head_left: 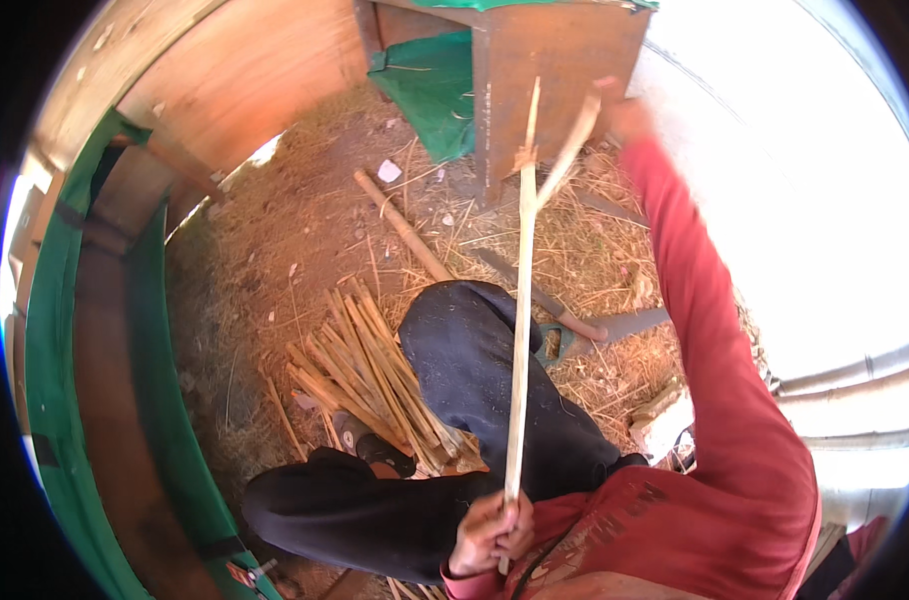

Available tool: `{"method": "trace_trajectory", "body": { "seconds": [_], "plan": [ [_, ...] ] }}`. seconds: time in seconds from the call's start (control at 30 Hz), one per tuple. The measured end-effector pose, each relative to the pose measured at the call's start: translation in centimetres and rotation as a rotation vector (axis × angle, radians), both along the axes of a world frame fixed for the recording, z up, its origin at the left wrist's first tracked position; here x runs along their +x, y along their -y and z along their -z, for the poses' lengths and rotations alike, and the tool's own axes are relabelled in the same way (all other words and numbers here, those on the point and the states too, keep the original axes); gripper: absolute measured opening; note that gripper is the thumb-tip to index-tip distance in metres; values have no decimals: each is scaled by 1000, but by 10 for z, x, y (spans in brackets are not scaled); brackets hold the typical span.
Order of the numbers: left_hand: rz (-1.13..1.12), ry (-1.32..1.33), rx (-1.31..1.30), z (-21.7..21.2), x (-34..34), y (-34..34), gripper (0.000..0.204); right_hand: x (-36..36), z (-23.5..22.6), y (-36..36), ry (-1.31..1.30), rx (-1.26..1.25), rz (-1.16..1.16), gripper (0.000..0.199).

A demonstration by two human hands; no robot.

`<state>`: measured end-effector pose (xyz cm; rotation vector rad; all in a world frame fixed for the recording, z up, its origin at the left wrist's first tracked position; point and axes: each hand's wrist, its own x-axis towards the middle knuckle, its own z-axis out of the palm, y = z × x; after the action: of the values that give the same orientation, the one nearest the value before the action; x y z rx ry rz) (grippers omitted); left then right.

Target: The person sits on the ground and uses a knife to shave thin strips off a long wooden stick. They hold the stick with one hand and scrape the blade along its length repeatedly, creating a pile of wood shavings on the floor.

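Observation:
A long pale bamboo strip (522, 330) stands upright across the middle of the view, in front of my raised knee. My left hand (492, 532) is closed round its lower end, close to my body. Toward its top the strip is split, with one branch (568, 152) leaning off to the right. My right hand (623, 115) is stretched far out, closed at the upper end of that branch. Motion smears its fingers a little. Some frayed fibres stick out from the straight branch near the top.
Several split bamboo strips (365, 360) lie piled beside my sandalled foot (370, 440). A bamboo pole (405, 225) lies ahead. A wooden-handled blade (575, 318) and a handsaw (630, 324) lie right of my knee. A green-lined wooden frame (125, 400) stands left, a wooden box (565, 60) ahead.

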<state>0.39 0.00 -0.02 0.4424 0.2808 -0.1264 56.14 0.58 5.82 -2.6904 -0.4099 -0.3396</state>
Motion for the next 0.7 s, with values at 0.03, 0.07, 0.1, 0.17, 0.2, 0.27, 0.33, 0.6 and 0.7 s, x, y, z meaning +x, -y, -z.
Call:
{"method": "trace_trajectory", "body": {
  "seconds": [0.03, 0.07, 0.1, 0.17, 0.2, 0.27, 0.33, 0.6, 0.7],
  "plan": [
    [-51, -57, -55, -4, -7, 7, 34, 50, -11, 19, -149, 252, 129, 71],
    [-111, -29, -88, -8, -13, -1, 34, 84, -2, 41, 115, 212, 136, 83],
    [-195, -9, -155, -11, -9, 4, 34, 59, -3, 26, 82, 241, 13, 82],
    [-185, -36, -82, -19, 5, -15, 36, -18, 9, 12, 17, 288, -213, 81],
    [-153, -11, -26, -22, 11, -21, 38, -40, 8, 10, 39, 349, -328, 76],
    [-194, -37, -59, -20, 19, -26, 39, -97, 3, 4, -9, 535, -618, 67],
    [-204, -32, -103, -10, 13, -28, 39, -148, 3, 5, 0, 586, -947, 62],
    [-179, -25, -137, -12, 19, -25, 41, -175, 20, -29, 288, 200, -1081, 56],
    [-188, -11, -150, -10, 18, -22, 41, -169, 20, -39, 298, 118, -980, 56]
  ]
}}
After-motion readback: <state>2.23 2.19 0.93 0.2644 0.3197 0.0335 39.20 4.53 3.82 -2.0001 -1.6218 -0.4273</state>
